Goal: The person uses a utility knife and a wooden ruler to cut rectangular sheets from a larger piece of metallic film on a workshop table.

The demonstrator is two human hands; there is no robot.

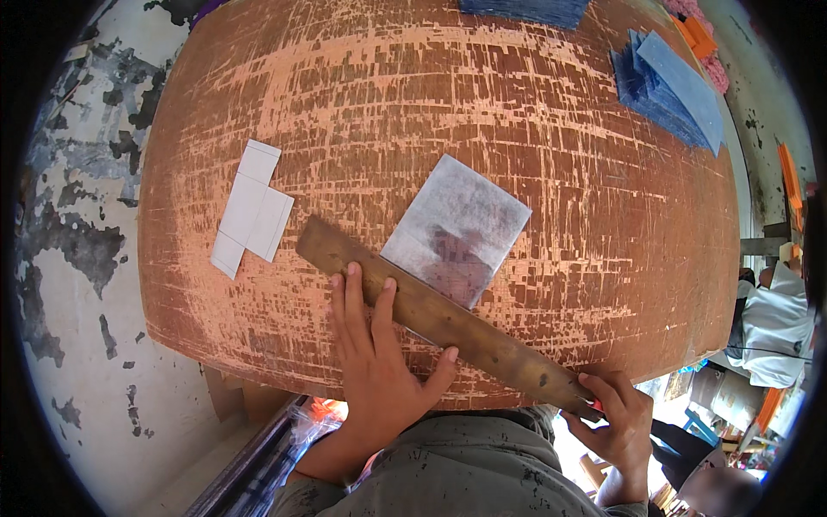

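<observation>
A worn brown flat straightedge (465,326) lies slantwise across the near part of the table. My left hand (375,345) presses on it with fingers spread, thumb at its near edge. By its lower right end my right hand (618,418) is closed, thumb and fingers together around a small red thing (596,405) that is mostly hidden. A greyish-white square sheet (461,224) with dark smudges reaches to the straightedge's far edge, and a sliver of pale material shows at its near edge. To the left lies a white paper cutout (252,209) with drawn lines.
The scratched reddish-brown table (345,103) has a stack of blue sheets (668,90) at far right and another blue stack (525,10) at the far edge. A peeling wall (77,258) stands left. Another person (719,491) is at lower right, beyond the table.
</observation>
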